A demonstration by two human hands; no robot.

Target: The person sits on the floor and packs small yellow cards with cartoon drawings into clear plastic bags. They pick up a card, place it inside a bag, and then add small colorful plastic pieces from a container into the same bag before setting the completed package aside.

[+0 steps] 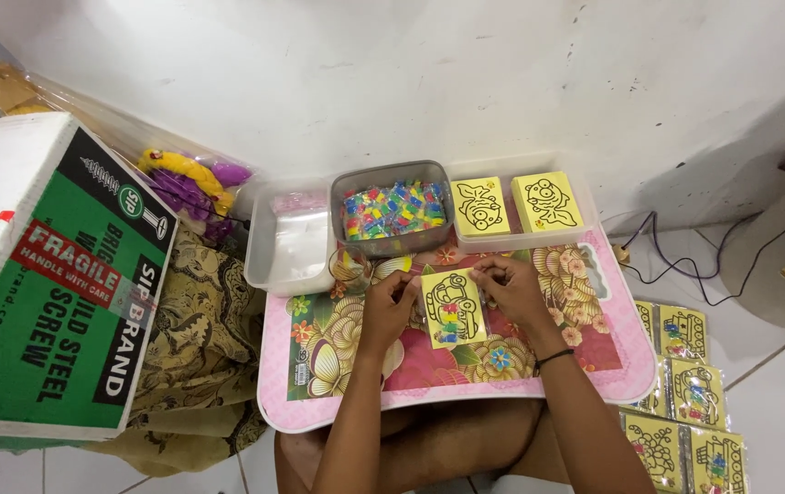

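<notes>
A yellow card with a black outline drawing of a car (453,308) lies on a small pink table with a flower pattern (338,407). Small coloured packets sit on the card's lower half. My left hand (389,304) grips the card's left edge. My right hand (509,285) pinches its upper right edge. Both wrists rest over the table's front half.
Behind the card stand a grey tub of small coloured packets (391,210), a clear empty tray (288,243) and a clear tray holding two yellow drawing cards (513,206). A green and white cardboard box (45,284) stands at left. Several bagged yellow cards (685,402) lie on the floor at right.
</notes>
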